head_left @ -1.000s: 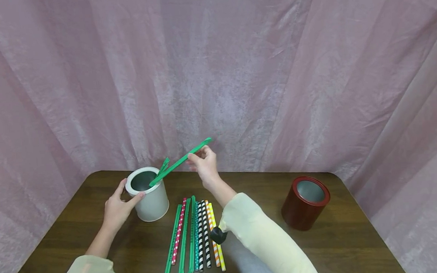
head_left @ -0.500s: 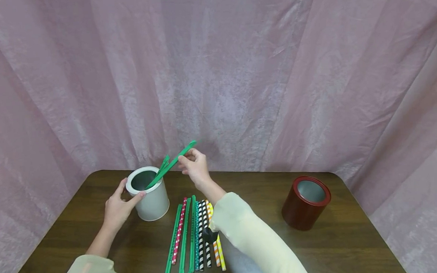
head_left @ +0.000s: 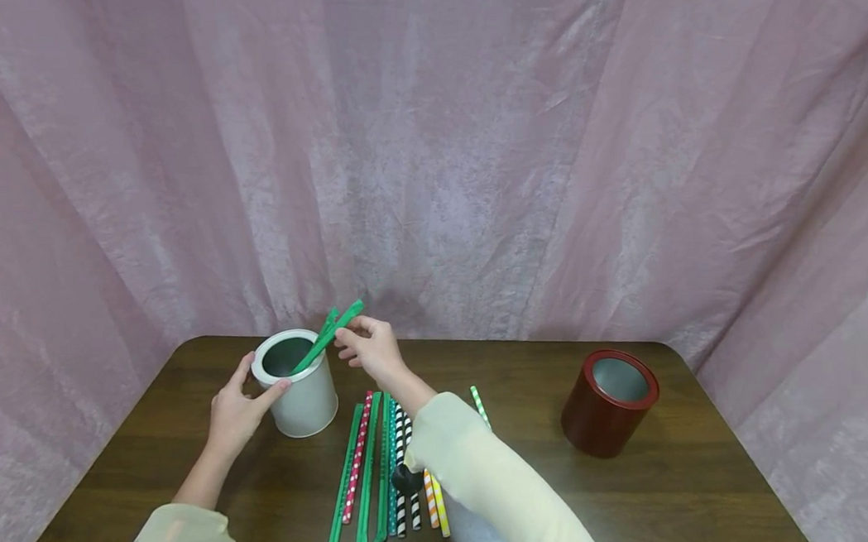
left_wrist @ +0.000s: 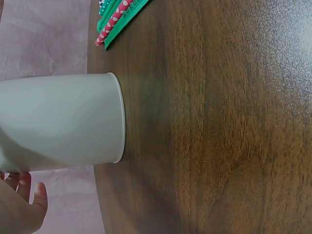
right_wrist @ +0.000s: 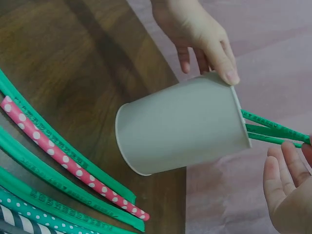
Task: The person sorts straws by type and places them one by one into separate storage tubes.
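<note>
Now, head view: the right hand [head_left: 370, 351] has been brought lower and further left vs. 1 s ago, and the green straw [head_left: 331, 334] it carried has been slid deeper into the white cup [head_left: 302, 398], so only a short top end sticks out above the rim, beside a second green straw already in there. The straw's top is pinched by the right fingers [head_left: 348, 336], narrow. The left hand [head_left: 235, 411] is unchanged, curled round the cup's left side w/ thumb at the rim. A green-striped straw [head_left: 479, 405], covered by the sleeve before, is now seen on the desk [head_left: 686, 488] right of the forearm. The desk is dark wood; a pink curtain [head_left: 470, 136] is hung behind and at both sides. A row of straws [head_left: 375, 473] is laid in front of the cup: green, red dotted, teal, black-white, orange, yellow. A red cup [head_left: 607, 418] w/ grey inside is stood well apart at right; contents cannot be told.

Left wrist view: the white cup's wall [left_wrist: 63, 122] is seen standing on the desk, fingertips [left_wrist: 27, 195] just beside it, and straw ends [left_wrist: 117, 14] near the edge.

Right wrist view: the cup [right_wrist: 180, 124] is gripped near the rim by the left hand [right_wrist: 200, 34]; two green straws [right_wrist: 273, 131] stick out of its mouth, their ends met by the right fingers [right_wrist: 285, 185]. The red dotted straw [right_wrist: 68, 156] lies among green ones.
</note>
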`<state>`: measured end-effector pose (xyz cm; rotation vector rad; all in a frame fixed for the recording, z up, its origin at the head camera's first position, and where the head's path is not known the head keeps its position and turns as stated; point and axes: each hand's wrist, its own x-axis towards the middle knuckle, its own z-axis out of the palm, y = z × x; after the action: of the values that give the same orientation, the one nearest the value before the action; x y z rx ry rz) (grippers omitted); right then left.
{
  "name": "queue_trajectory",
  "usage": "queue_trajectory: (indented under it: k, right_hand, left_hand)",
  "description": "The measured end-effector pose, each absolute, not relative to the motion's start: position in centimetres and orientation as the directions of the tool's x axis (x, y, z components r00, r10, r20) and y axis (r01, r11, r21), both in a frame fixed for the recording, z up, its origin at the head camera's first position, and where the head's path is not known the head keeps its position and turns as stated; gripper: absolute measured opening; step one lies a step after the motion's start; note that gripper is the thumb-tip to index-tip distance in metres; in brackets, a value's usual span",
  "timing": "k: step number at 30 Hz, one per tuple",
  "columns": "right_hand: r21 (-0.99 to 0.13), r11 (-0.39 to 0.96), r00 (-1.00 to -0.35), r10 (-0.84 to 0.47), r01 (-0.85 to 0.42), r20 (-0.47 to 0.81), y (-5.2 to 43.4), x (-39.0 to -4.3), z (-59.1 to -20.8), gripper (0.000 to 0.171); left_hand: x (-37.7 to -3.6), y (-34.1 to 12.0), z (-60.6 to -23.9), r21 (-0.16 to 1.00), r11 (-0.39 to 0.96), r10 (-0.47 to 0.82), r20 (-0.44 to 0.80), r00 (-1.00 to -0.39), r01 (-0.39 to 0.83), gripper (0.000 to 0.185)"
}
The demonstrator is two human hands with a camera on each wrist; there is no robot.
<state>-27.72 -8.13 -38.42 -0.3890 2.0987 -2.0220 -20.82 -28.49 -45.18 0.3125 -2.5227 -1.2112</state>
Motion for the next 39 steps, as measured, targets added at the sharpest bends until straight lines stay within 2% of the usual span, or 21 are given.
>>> queue_trajectory:
  k: [7, 16, 26, 34, 39]
  right_hand:
    - [-0.997, 0.078, -0.93, -0.369, -0.026, -0.005, -8.2, -27.4, -39.7, 0.022]
    - [-0.999, 0.035, -0.924, -0.379, 0.038, -0.049, -7.4, -27.2, -40.9, 0.024]
    - [-0.992, 0.02, -0.913, -0.39, 0.125, -0.123, -5.8, -27.0, -43.0, 0.018]
    - [-0.981, 0.086, -0.878, -0.438, 0.173, -0.193, -4.7, -26.7, -45.6, 0.021]
    - [-0.974, 0.139, -0.858, -0.461, 0.181, -0.226, -3.8, -26.4, -46.6, 0.029]
  left_hand:
    - [-20.8, -28.4, -45.1, 0.779, 0.624, -0.331, 0.192, -0.924, -0.061, 0.084]
    - [-20.9, -28.5, -45.2, 0.784, 0.617, -0.334, 0.194, -0.923, -0.059, 0.083]
    - [-20.9, -28.5, -45.4, 0.78, 0.624, -0.337, 0.21, -0.918, -0.051, 0.083]
    - [-20.9, -28.4, -45.5, 0.769, 0.637, -0.339, 0.216, -0.916, -0.055, 0.083]
    - [-20.7, -28.4, -45.4, 0.778, 0.626, -0.338, 0.211, -0.917, -0.052, 0.083]
